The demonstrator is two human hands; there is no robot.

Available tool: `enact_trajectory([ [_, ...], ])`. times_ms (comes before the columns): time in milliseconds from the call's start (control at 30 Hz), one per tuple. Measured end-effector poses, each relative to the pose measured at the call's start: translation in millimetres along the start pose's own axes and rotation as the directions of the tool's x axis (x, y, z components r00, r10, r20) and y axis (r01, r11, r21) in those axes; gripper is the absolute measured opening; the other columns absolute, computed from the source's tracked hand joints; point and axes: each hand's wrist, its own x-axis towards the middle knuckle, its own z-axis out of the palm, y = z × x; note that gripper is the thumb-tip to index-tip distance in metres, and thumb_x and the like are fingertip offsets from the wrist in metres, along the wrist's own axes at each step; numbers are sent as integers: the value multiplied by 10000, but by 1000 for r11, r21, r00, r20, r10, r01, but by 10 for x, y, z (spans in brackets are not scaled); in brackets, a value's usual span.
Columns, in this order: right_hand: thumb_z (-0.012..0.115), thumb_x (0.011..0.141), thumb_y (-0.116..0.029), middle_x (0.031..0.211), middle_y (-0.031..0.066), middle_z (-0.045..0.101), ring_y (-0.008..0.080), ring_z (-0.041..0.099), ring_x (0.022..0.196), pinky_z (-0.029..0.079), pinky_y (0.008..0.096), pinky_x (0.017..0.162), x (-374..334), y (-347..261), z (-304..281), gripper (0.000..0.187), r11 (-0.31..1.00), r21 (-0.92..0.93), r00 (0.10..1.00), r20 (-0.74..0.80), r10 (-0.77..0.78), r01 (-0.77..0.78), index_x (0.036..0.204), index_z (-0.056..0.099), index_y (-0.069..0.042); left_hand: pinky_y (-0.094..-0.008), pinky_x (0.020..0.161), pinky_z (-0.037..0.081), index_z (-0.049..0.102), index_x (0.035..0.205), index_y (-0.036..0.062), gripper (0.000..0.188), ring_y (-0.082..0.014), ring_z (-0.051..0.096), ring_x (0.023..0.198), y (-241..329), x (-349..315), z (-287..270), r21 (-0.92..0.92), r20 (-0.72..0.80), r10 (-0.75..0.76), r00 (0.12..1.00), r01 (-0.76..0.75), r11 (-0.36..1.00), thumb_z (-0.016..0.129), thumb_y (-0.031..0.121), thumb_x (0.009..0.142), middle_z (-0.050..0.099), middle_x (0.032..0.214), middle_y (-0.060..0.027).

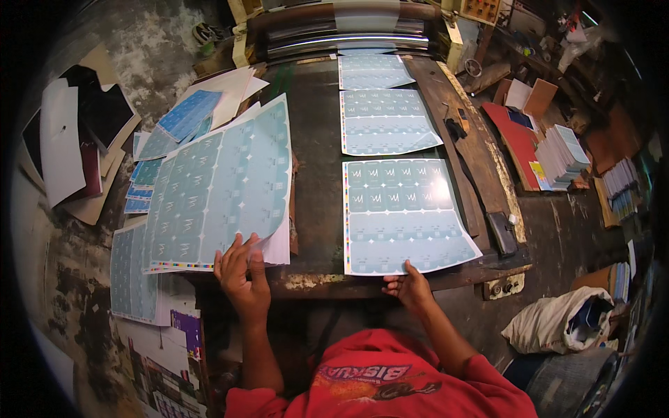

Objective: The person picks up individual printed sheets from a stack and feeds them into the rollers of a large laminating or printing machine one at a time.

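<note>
My left hand (245, 277) is at the near edge of a blue-green printed sheet (223, 181), fingers bent around its corner. This sheet lies over a stack of white-edged paper (277, 249), and its right side curls up. My right hand (411, 287) pinches the near edge of another printed sheet (401, 219), thumb on top and fingers below. That one lies on the dark machine table (313, 139), its near right corner bent. Beyond it, in a row toward the rollers, lie a second printed sheet (383, 122) and a third (373, 72).
Metal rollers (348, 42) span the table's far end. A dark strap (467, 171) runs along its right side. Loose prints (191, 115) and more stacked sheets (134, 275) sit at left. Bundled cards (563, 157) stand at right, above a cloth sack (554, 322).
</note>
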Motion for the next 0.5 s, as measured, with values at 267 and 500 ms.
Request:
enact_trajectory([
  [267,355,1009,-517,1086,147,626,194,593,839,529,423,819,320,-160,260,558,984,12,984,31,-178,178,1164,496,0,-692,1099,4,718,1103,201,206,-375,450,1326,226,-4,-162,60,77,-108,991,103,993,645,234,913,656,1242,-12],
  [500,452,905,-654,1323,173,510,278,592,990,524,504,873,-375,-357,641,811,982,130,912,370,-177,138,1439,294,-65,-710,1101,55,737,1066,219,379,-371,463,1313,644,-127,-272,-142,467,341,816,-312,940,630,53,742,665,1206,-26],
])
